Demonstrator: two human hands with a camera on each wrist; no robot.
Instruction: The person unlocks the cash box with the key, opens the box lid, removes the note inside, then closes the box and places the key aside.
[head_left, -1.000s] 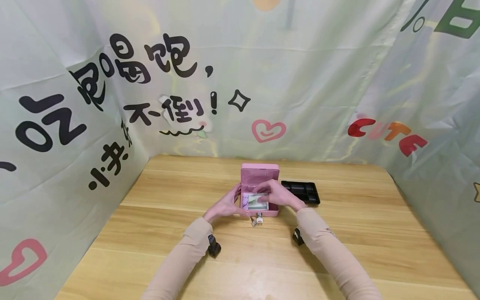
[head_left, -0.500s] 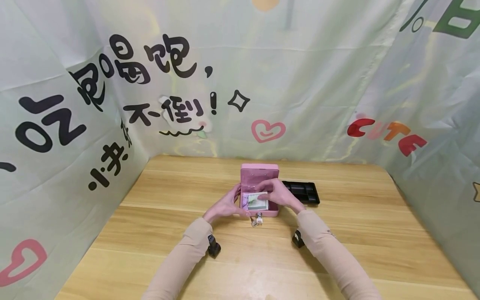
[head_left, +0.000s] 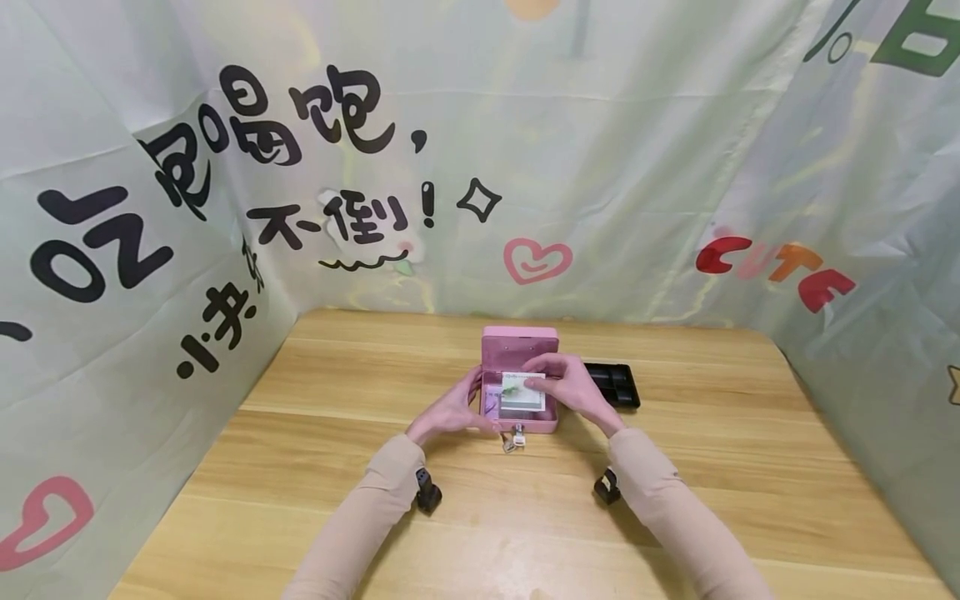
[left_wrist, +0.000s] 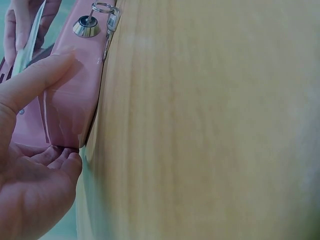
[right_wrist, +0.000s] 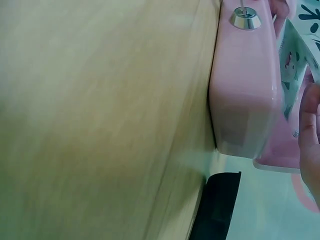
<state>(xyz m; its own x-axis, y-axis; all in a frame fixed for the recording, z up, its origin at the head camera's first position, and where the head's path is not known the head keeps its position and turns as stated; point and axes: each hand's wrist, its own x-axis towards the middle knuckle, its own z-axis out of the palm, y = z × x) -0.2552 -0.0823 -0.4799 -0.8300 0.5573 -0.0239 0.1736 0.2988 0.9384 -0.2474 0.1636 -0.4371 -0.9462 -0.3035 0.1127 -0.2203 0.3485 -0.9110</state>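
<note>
A pink metal cash box (head_left: pixel 542 426) stands on the table with its lid raised. My left hand (head_left: pixel 448 410) grips its left side; in the left wrist view the thumb lies over the front edge and the fingers curl under the corner of the box (left_wrist: pixel 75 100). Between thumb and fingers, my right hand (head_left: pixel 576 390) pinches some pale green banknotes (head_left: pixel 523 395), tilted up over the box's inside. The right wrist view shows the patterned notes (right_wrist: pixel 290 60) rising above the rim. A purple note (head_left: pixel 492 402) lies at the left inside the box.
Keys (head_left: pixel 509 444) hang from the lock (head_left: pixel 518 432) at the box's front. To the right sits a black compartment tray (head_left: pixel 624 388), partly behind my right hand. A printed cloth curtain (head_left: pixel 637 167) encloses the back and sides of the wooden table (head_left: pixel 337 375).
My right hand has lifted the pale green banknotes off the box's bottom, moving up and slightly right. The left hand has stayed on the box.
</note>
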